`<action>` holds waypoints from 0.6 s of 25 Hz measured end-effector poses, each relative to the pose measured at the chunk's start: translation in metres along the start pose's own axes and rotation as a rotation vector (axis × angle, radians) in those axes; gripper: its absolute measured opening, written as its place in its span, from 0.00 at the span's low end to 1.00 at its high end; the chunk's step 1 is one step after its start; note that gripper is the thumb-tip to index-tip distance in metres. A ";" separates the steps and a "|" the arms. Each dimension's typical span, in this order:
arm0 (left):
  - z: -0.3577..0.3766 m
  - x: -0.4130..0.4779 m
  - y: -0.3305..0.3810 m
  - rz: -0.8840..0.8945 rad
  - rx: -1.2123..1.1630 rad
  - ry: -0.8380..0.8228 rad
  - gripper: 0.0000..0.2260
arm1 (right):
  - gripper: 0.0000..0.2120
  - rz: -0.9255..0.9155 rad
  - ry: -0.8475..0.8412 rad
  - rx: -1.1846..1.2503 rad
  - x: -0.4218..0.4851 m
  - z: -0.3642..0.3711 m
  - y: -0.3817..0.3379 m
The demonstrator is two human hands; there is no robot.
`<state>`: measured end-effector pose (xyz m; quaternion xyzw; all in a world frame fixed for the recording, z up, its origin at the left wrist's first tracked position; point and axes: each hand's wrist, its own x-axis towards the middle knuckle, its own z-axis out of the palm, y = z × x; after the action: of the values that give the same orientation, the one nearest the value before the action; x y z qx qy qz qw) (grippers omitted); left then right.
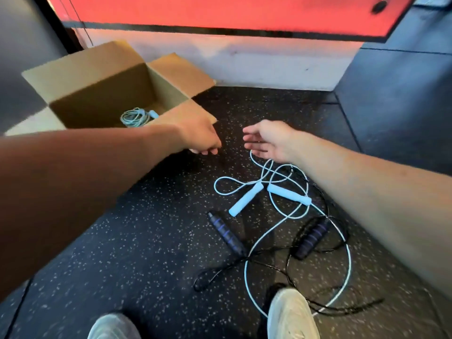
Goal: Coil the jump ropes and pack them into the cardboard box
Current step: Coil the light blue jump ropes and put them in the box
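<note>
Both bare hands reach out over the floor with nothing in them. The left hand (200,135) hangs palm down just in front of the near flap of the box, its fingers curled loosely downward around nothing. The right hand (269,140) is spread, palm turned toward the left hand, fingers extended and apart; the two hands are near each other but do not touch.

Directly below the right wrist begins the loose light-blue jump rope (247,192), uncoiled on the floor, its two pale blue cylindrical handles lying close together in a shallow V, the cord looping away toward the person's feet. Tangled across it lies the black jump rope with purple-ringed handles (226,232), its handles apart on either side of the blue cord.

Behind the left forearm stands the open brown cardboard box (97,94), flaps folded out. Inside it sits a coiled teal jump rope (134,117); it seems to rest on the bottom, though the arm hides part of it.

The speckled black rubber floor (146,241) carries everything, and two pale sneakers (291,314) show at the lower edge.
</note>
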<state>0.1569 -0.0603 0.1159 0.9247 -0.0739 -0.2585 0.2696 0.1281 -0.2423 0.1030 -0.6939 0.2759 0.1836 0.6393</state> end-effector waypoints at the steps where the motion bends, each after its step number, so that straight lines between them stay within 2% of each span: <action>1: 0.021 0.007 0.007 0.012 -0.003 -0.037 0.09 | 0.07 0.034 0.046 0.004 0.005 -0.018 0.019; 4: 0.092 0.033 0.017 0.021 0.055 -0.185 0.09 | 0.05 0.122 0.172 -0.082 0.034 -0.057 0.081; 6: 0.141 0.042 0.010 0.058 0.237 -0.253 0.14 | 0.03 0.127 0.202 -0.225 0.050 -0.065 0.121; 8: 0.181 0.050 0.001 0.098 0.392 -0.265 0.23 | 0.08 0.024 0.167 -0.568 0.063 -0.067 0.157; 9: 0.196 0.052 -0.001 0.108 0.415 -0.249 0.25 | 0.11 -0.047 0.143 -0.787 0.064 -0.067 0.170; 11: 0.215 0.054 -0.001 0.120 0.419 -0.194 0.22 | 0.13 -0.147 0.108 -1.010 0.063 -0.067 0.182; 13: 0.219 0.054 0.006 0.084 0.394 -0.216 0.19 | 0.15 -0.157 0.084 -0.982 0.061 -0.071 0.182; 15: 0.201 0.046 0.015 -0.013 0.254 -0.250 0.19 | 0.20 -0.206 0.079 -0.922 0.060 -0.074 0.170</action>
<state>0.0924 -0.1783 -0.0416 0.9124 -0.1328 -0.3620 0.1374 0.0627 -0.3294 -0.0587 -0.9355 0.1195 0.1958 0.2686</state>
